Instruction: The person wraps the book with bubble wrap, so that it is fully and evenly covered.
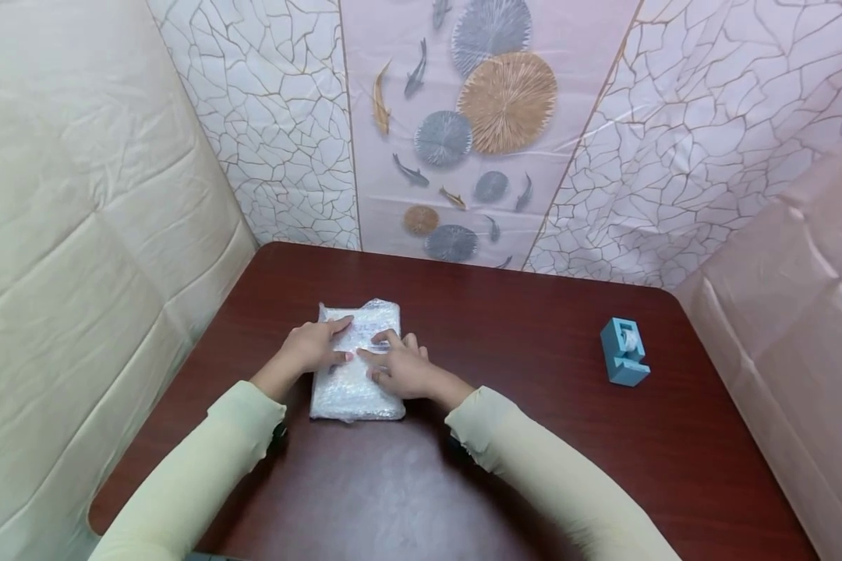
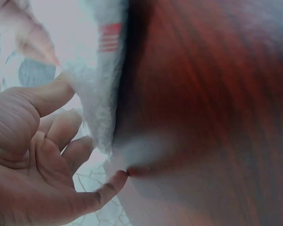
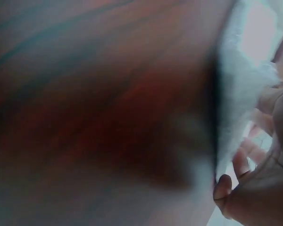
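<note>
A flat rectangular package in clear bubble wrap lies on the brown table, left of the middle. My left hand rests on its left side, thumb and index finger stretched over the top. From the right, my right hand touches the upper face with spread, slightly bent fingers. The fingertips of both hands nearly meet at the package's middle. In the left wrist view, red print shows on the wrapped edge, and the little finger reaches the tabletop. The right wrist view is blurred; the wrapped side stands beside the fingers.
A light blue tape dispenser with a roll of tape stands on the right part of the table. Patterned cloth hangs behind the table, and pale cloth walls flank both sides. A dark object shows at the front edge.
</note>
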Tool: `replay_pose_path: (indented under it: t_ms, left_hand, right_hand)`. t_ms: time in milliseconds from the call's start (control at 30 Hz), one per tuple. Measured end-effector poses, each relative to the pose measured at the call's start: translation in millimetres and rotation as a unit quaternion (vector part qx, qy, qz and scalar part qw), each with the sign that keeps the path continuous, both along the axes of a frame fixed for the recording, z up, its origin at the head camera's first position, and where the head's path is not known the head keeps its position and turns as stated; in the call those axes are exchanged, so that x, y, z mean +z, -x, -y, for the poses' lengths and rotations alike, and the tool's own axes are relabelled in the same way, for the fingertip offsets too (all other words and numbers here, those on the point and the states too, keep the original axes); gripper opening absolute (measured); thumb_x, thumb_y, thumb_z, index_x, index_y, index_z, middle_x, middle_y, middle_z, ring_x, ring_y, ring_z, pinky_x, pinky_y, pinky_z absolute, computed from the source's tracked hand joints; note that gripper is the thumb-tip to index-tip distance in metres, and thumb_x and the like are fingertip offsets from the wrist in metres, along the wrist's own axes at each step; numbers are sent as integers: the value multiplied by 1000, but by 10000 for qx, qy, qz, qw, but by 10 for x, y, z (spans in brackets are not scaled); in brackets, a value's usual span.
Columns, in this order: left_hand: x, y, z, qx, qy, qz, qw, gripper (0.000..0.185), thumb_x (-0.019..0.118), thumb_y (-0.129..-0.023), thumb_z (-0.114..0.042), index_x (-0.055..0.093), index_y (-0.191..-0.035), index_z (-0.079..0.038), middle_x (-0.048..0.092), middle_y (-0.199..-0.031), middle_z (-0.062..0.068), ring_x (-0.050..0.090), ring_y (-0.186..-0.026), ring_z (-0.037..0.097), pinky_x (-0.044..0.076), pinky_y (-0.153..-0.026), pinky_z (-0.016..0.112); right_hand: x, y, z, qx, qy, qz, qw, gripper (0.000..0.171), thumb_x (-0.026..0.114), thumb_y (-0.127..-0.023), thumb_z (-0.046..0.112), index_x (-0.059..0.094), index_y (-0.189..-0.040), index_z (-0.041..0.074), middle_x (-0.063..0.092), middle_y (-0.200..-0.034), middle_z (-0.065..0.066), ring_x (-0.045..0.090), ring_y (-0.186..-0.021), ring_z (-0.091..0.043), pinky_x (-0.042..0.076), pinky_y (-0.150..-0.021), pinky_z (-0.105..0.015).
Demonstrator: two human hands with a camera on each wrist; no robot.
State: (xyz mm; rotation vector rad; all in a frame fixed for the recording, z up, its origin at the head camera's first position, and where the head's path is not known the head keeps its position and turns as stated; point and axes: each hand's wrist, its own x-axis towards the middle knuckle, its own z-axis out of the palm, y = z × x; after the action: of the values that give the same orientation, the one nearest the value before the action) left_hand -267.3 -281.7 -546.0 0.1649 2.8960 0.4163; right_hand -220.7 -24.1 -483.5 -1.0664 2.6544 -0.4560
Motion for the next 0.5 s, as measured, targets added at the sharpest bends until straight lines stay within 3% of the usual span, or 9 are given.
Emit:
replay_pose_path:
  t_ms: [100,233,367,500]
  left_hand:
    - [-5,19,37,29,-43,83,10000,92,87,-93,-53,41,-171,-37,59,-164,11,62,-141,49,52,-110,65]
    - [34,44,9,14,16,-37,10000,92,86,-93,-54,42,-171,-38,60,-164,11,65,-138,49,55,-103,65]
    - [126,53,-16,90,-105,224,9997,93,87,-92,-54,40,-171,-40,55,-168,10,58,-146,48,51,-112,65]
    - [121,14,-7,194,-287,551,9979,94,88,-92,-50,39,-172,-39,51,-172,11,49,-155,49,43,-122,68]
  right_hand:
    - [-42,-44,-29,199,-218,-317,9991,53,49,-118,39,45,-170,31,39,-174,-9,45,-116,-35,36,-85,-43]
    - [-31,-71,-29,178,-507,-512,9972,54,40,-120,42,39,-173,34,34,-177,-6,43,-124,-34,36,-87,-44]
    - [-35,-75,-8,144,-754,-558,9955,55,35,-121,43,35,-175,35,31,-178,-4,41,-133,-36,39,-90,-47]
    - [-128,-115,4,154,-921,-667,9934,56,30,-121,44,29,-176,38,29,-180,-2,40,-139,-36,40,-96,-50]
